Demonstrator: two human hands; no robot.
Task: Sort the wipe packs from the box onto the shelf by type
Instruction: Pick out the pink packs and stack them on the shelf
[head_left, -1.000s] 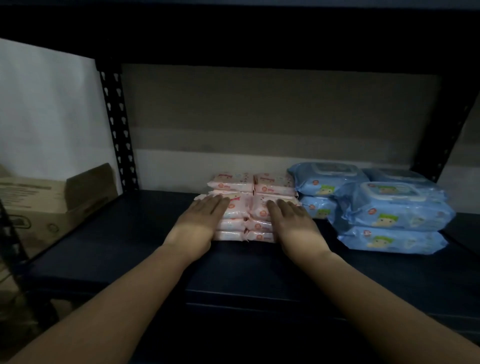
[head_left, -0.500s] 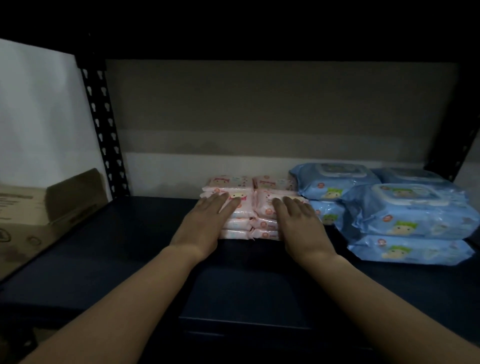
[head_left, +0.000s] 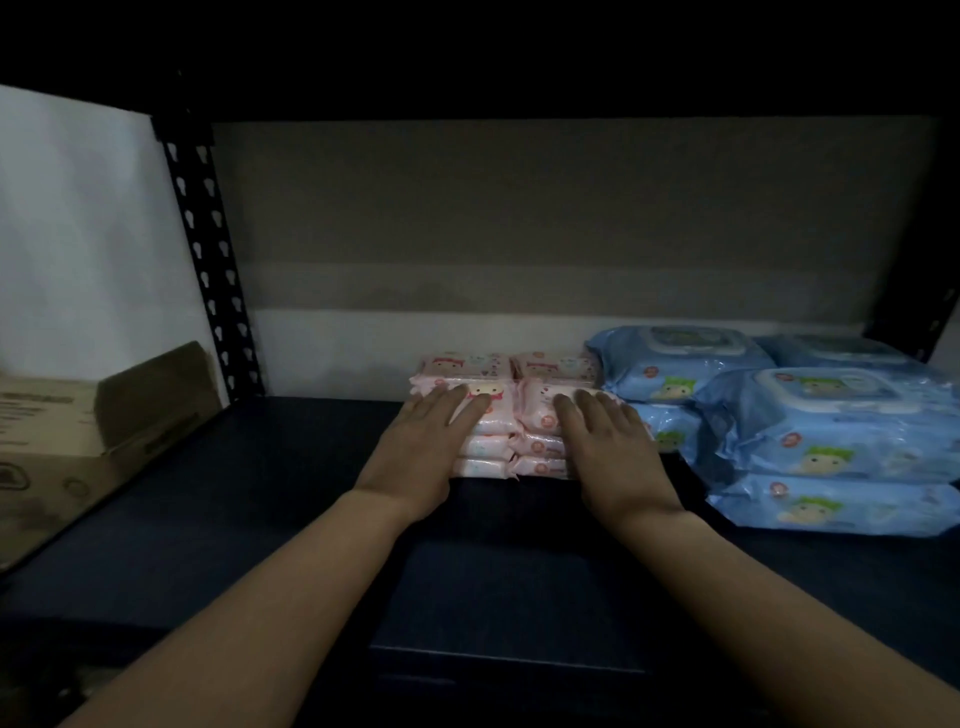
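Small pink wipe packs (head_left: 519, 410) stand in stacks at the middle of the dark shelf (head_left: 234, 493), in two rows. My left hand (head_left: 415, 447) lies flat with straight fingers on the front left stack. My right hand (head_left: 613, 447) lies flat on the front right stack. Larger blue wipe packs (head_left: 831, 431) with lids are piled to the right, touching the pink ones. The cardboard box (head_left: 62, 441) sits at the far left, beyond the shelf post.
A black perforated upright post (head_left: 208, 260) stands at the back left, another at the far right (head_left: 924, 332). A grey wall closes the back. The upper shelf board hangs dark overhead.
Both hands stay flat on the pink stacks. The view has shifted slightly to the left and closer; the packs look the same.
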